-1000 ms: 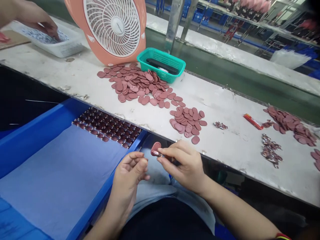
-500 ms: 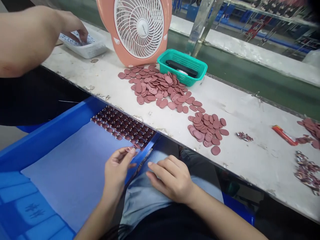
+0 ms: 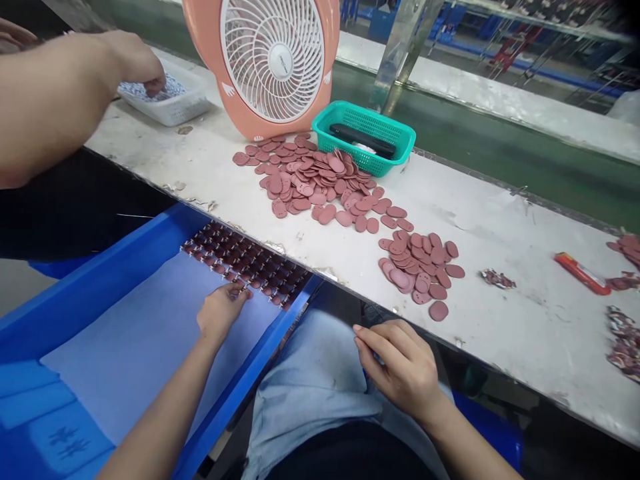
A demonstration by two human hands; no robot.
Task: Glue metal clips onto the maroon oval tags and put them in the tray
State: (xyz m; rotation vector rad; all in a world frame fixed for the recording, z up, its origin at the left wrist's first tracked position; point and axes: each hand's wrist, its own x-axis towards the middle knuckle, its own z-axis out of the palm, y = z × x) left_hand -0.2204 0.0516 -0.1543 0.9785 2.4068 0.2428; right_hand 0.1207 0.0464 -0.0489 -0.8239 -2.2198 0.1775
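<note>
My left hand (image 3: pixel 223 311) reaches down into a blue crate (image 3: pixel 120 248), its fingers pinched at the front edge of closely set rows of dark red oval pieces with small metal fittings (image 3: pixel 237 250). The oval piece at its fingertips is mostly hidden by the fingers. Over my lap, by the table's edge, hovers my right hand (image 3: pixel 403 363), loosely curled with a gap between thumb and forefinger and nothing visible in it. Nearest to it on the table is a small heap of flat pinkish-brown oval pieces (image 3: pixel 417 263), some with small holes.
A larger heap of ovals (image 3: pixel 320 183) lies before an orange fan (image 3: pixel 237 107) and a green basket (image 3: pixel 364 137) holding a black object. Rightward are a red packet (image 3: pixel 581 272) and small metallic pieces (image 3: pixel 623 343). Another person's arm (image 3: pixel 50 107) reaches into a white tray (image 3: pixel 183 110).
My left hand has moved forward and left, from above the crate's near side down to the rows of pieces. My right hand has shifted right, towards the table's edge.
</note>
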